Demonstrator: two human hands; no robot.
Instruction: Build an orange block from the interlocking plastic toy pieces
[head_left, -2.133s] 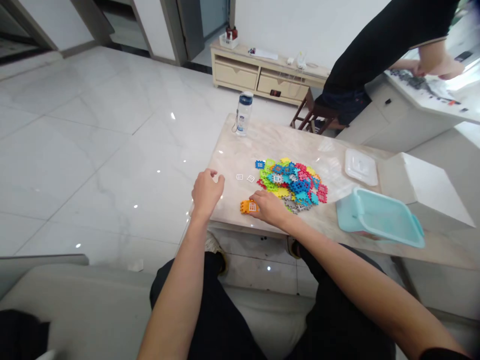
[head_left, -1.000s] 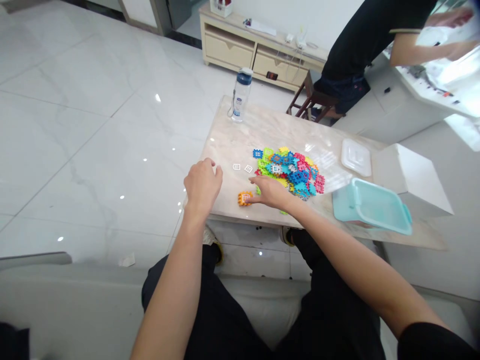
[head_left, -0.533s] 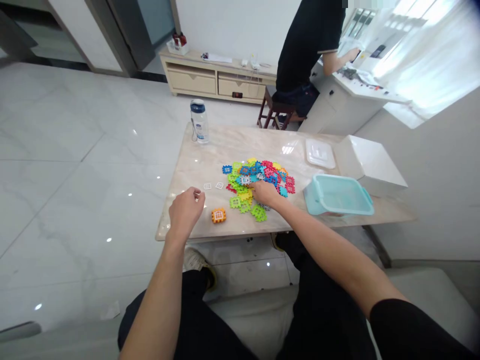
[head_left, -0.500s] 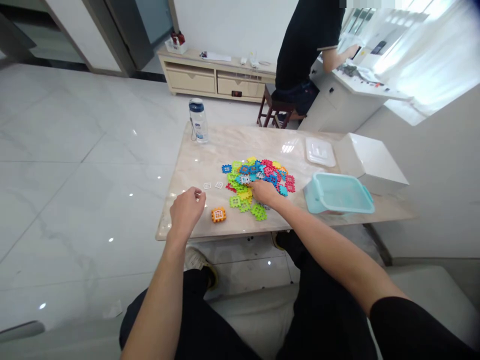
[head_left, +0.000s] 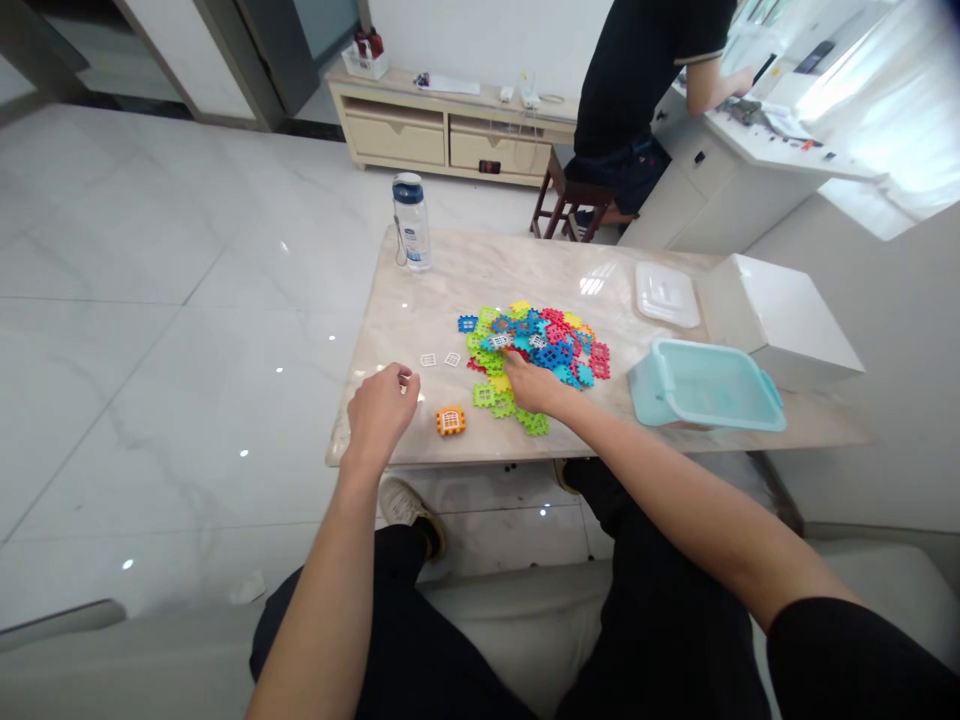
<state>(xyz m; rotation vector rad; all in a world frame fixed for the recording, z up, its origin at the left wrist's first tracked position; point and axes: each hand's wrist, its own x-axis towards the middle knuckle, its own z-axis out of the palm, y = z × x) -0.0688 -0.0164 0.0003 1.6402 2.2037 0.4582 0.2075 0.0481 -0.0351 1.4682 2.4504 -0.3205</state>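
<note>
A heap of coloured interlocking plastic tiles (head_left: 559,340) lies in the middle of the marble table (head_left: 510,268). My right hand (head_left: 529,387) rests on the heap's near edge, fingers curled down onto the tiles; what they grip is hidden. Loose green tiles (head_left: 534,422) lie just in front of it. An orange piece with a white window insert (head_left: 451,420) sits alone near the table's front edge. My left hand (head_left: 381,412) is loosely curled on the table left of the orange piece, with nothing seen in it. Two small white window inserts (head_left: 439,360) lie beyond it.
A teal plastic bin (head_left: 705,386) stands at the right, its white lid (head_left: 666,294) and a white box (head_left: 780,318) behind it. A water bottle (head_left: 412,222) stands at the far left corner. Another person in black (head_left: 637,70) sits on a stool at a desk beyond.
My right hand has left the orange piece and gone right into the heap. A few green tiles now lie loose at the heap's front. My left hand has barely moved.
</note>
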